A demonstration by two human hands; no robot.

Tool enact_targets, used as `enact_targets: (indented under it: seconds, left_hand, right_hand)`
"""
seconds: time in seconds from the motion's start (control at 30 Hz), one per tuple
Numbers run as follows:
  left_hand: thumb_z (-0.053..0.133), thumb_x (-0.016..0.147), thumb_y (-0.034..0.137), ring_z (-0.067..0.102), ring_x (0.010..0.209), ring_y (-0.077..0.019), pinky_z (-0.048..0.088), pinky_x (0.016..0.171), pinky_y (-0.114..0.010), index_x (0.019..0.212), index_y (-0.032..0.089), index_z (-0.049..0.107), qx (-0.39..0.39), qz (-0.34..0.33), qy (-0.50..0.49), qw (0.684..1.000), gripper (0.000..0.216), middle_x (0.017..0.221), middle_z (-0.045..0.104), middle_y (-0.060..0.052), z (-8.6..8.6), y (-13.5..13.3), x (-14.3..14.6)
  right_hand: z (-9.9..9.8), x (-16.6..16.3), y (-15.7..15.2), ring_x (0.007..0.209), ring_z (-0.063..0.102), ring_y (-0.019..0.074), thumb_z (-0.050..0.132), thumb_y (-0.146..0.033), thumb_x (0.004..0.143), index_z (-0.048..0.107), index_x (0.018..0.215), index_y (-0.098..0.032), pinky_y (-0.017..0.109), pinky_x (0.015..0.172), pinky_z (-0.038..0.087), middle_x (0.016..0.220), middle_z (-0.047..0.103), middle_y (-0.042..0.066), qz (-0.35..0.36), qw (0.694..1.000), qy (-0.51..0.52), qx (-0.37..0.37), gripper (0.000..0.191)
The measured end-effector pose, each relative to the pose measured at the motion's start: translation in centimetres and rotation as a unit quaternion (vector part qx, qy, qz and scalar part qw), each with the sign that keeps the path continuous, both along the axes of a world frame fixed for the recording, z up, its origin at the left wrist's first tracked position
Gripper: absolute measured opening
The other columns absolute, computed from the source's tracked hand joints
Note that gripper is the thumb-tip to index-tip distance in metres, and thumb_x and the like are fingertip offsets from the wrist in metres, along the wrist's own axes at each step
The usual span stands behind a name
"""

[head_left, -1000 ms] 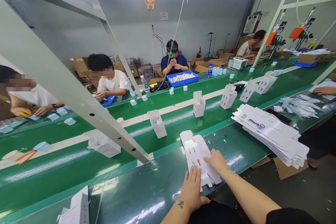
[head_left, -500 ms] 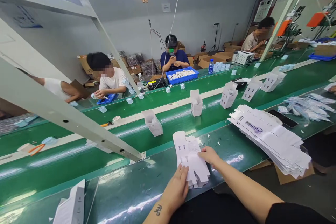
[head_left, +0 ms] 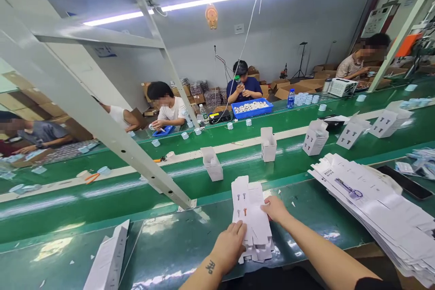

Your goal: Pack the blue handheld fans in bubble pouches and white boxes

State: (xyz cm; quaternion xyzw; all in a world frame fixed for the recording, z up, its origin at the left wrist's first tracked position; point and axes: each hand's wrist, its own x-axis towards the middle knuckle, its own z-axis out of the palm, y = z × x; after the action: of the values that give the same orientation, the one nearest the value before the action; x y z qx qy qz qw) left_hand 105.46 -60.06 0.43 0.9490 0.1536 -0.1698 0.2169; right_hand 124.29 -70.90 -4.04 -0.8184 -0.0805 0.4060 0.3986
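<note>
In front of me on the green bench lies a small stack of flattened white boxes (head_left: 253, 222), printed with small grey and orange pictures. My left hand (head_left: 229, 245) grips its left edge, fingers lying over the top sheet. At the right edge, my right hand (head_left: 276, 210) pinches the sheets between thumb and fingers. A bigger pile of flattened white boxes (head_left: 370, 204), with a scissors-like picture on top, rests to the right of my right hand. A folded white box piece (head_left: 108, 258) lies at the lower left.
Beyond the bench runs a green conveyor (head_left: 244, 170) carrying several opened white boxes (head_left: 268, 147). A slanted metal post (head_left: 136, 156) stands at the left. A black phone (head_left: 404, 182) lies at the right. Several co-workers sit opposite, one behind a blue tray (head_left: 253, 112) of small white parts.
The view has tilted up and turned left. Both hands stay on the stack, which now lies straighter, its top sheet showing more printed pictures. Boxes on the conveyor appear shifted right with the view.
</note>
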Motion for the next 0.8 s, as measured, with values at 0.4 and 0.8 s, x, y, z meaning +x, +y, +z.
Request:
enact_targets:
  seconds: [0.4, 0.8]
  left_hand:
    - [0.042, 0.083, 0.011, 0.058, 0.123, -0.0248, 0.043, 0.105, -0.038, 0.136, 0.019, 0.053, -0.069, 0.039, -0.174, 0.982, 0.054, 0.137, 0.061, -0.013, 2.6, 1.0, 0.7]
    - [0.081, 0.061, 0.06, 0.066, 0.071, -0.0188, 0.048, 0.067, -0.026, 0.092, 0.01, 0.075, -0.607, 0.171, -0.163, 0.759, 0.06, 0.078, 0.074, -0.01, 14.7, 3.1, -2.3]
  right_hand:
    - [7.9, 0.7, -0.9, 0.093, 0.07, 0.0217, 0.06, -0.035, 0.089, 0.058, 0.113, -0.011, 0.037, 0.086, 0.056, 0.107, 0.069, 0.016, 0.026, 0.991, 0.023, 0.128, 0.034]
    - [15.1, -3.4, -1.8, 0.144, -0.006, 0.0517, 0.082, -0.057, 0.052, -0.024, 0.15, -0.022, 0.075, 0.11, 0.002, 0.159, -0.016, 0.026, 0.46, 0.742, -0.447, 0.194, 0.149]
